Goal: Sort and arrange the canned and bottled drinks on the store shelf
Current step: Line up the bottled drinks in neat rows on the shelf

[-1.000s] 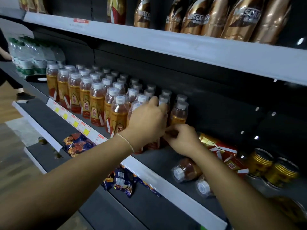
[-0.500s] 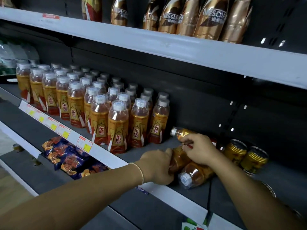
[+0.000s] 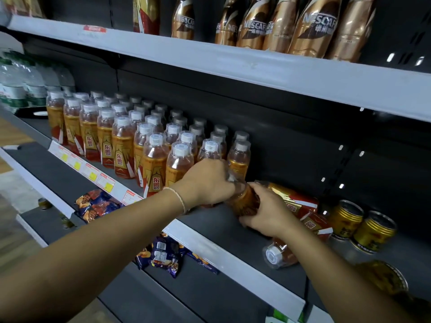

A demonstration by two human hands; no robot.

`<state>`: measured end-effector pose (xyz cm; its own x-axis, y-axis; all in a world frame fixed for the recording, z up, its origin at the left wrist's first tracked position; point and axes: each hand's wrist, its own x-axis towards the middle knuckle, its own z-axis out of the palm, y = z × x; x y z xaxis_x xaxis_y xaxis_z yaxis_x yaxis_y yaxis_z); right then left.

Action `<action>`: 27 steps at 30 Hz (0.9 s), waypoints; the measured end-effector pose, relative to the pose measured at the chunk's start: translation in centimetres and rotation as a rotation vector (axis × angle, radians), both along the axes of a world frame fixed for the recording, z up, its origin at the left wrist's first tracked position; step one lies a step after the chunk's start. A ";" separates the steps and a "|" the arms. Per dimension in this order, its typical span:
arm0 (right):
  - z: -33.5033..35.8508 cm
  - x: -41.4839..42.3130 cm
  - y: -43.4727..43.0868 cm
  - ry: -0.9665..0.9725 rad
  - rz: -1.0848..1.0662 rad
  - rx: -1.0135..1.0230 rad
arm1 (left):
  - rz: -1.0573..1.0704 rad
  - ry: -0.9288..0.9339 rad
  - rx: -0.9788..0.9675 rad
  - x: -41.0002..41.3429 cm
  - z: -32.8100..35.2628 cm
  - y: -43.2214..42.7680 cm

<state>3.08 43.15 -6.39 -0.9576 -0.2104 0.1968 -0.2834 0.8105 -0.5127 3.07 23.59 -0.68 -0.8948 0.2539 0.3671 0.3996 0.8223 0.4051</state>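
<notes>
we have both hands on one orange drink bottle (image 3: 245,200), tilted over the middle shelf (image 3: 221,229) at the right end of the standing bottle rows (image 3: 121,145). our left hand (image 3: 208,181) curls over its clear neck and our right hand (image 3: 268,214) wraps its lower body. just to the right, a fallen bottle (image 3: 278,254) lies on its side, with gold cans (image 3: 373,231) standing beyond. snack packets (image 3: 98,203) sit on the shelf below.

Soft light from above brightens the white shelf edges (image 3: 256,66) and puts glints on the gold coffee bottles (image 3: 312,26), while the black back panel (image 3: 291,148) beneath lies dim. The wide lens bows those edges; the water bottles (image 3: 21,85) at the left end look smeared
</notes>
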 end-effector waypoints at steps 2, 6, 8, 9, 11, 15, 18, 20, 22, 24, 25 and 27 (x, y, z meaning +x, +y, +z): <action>-0.3 -0.3 -1.0 0.059 -0.050 0.029 | 0.016 0.023 0.022 -0.1 0.5 -0.3; -0.7 -0.4 -2.2 0.112 -0.154 0.048 | 0.019 0.039 0.022 -0.5 1.1 -0.6; -1.0 -0.5 -2.7 0.098 -0.164 -0.047 | 0.028 0.101 -0.034 -0.8 1.3 -0.2; -1.1 -0.6 -3.0 0.076 -0.174 -0.090 | 0.027 0.147 -0.067 -0.9 1.4 0.1; -1.4 -0.8 -3.7 0.018 -0.202 -0.135 | 0.022 0.215 -0.121 -1.2 1.5 0.8; -1.4 -1.5 -4.6 -0.035 -0.241 -0.182 | 0.057 0.223 -0.239 -2.2 1.3 2.0; -1.1 -2.0 -4.6 -0.050 -0.267 -0.207 | 0.121 0.227 -0.307 -2.6 1.0 2.8; -1.4 -2.1 -4.5 -0.042 -0.269 -0.208 | 0.167 0.245 -0.360 -2.5 0.8 3.4; -1.8 -2.0 -4.2 -0.036 -0.249 -0.193 | 0.223 0.259 -0.405 -2.2 0.9 4.1; -1.7 -1.9 -3.4 -0.081 -0.193 -0.173 | 0.245 0.285 -0.431 -1.7 1.2 4.7; -1.4 -1.9 -2.8 -0.119 -0.144 -0.161 | 0.237 0.298 -0.443 -1.5 1.3 5.0; -0.6 -2.3 -1.2 -0.188 -0.024 -0.118 | 0.215 0.317 -0.477 -0.9 1.5 5.7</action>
<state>0.82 41.99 -7.02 -0.9842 -0.1731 0.0364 -0.1553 0.7472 -0.6462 2.12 29.28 0.82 -0.8100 0.2819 0.5142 0.2456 0.9593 -0.1390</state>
